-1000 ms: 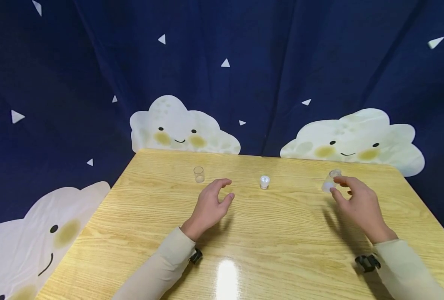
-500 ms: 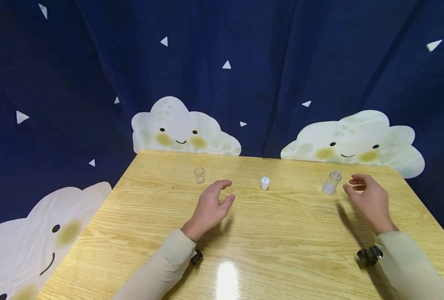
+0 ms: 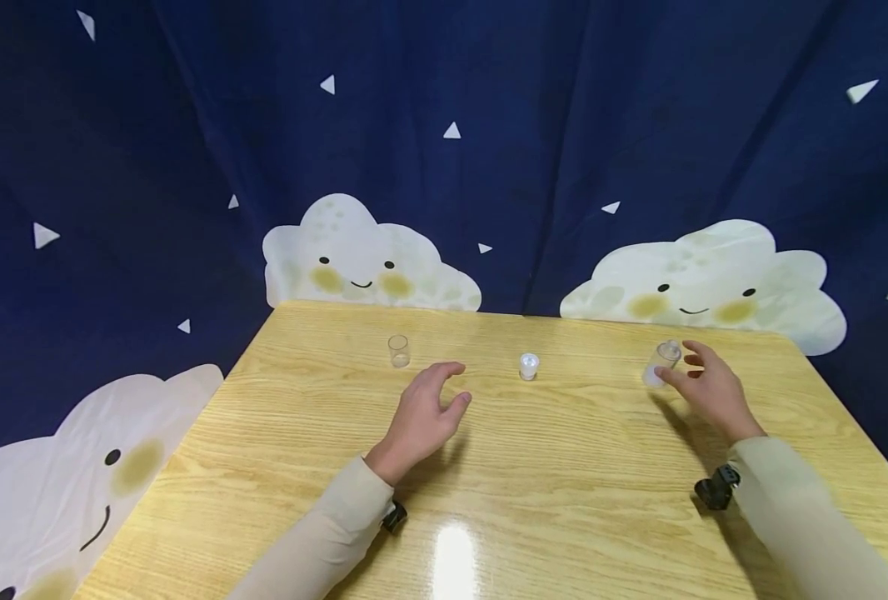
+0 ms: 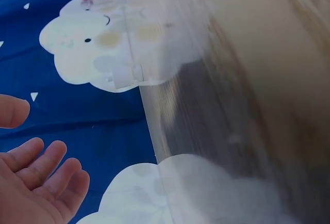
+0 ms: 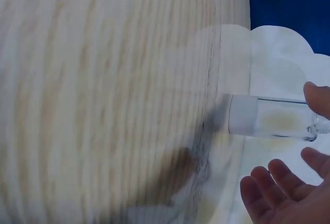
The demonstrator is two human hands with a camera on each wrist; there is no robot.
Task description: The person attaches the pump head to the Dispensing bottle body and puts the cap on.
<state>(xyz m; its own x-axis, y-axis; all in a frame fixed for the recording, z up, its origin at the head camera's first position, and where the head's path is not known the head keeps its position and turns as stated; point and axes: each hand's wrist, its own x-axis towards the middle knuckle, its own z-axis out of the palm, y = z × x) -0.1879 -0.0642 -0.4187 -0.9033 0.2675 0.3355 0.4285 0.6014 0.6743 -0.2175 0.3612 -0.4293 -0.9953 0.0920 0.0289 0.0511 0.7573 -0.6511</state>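
A clear bottle with a white base and a narrow neck stands upright at the right of the table. My right hand is beside it, thumb toward its near side and fingers apart. In the right wrist view the bottle lies between the spread thumb and fingers, with a gap below it. My left hand hovers over the table, fingers loosely curved and holding nothing. Just beyond it stands a small clear cylinder, perhaps a cap. Between the hands sits a small white piece with a round top.
The wooden table reaches back to a dark blue curtain printed with smiling clouds. Small black cameras are strapped at both wrists, the right one low over the table. A bright light reflection shows near the front.
My right hand first drew away from the bottle to the right, then came back beside it. The left hand, the clear cylinder and the white piece stay in place.
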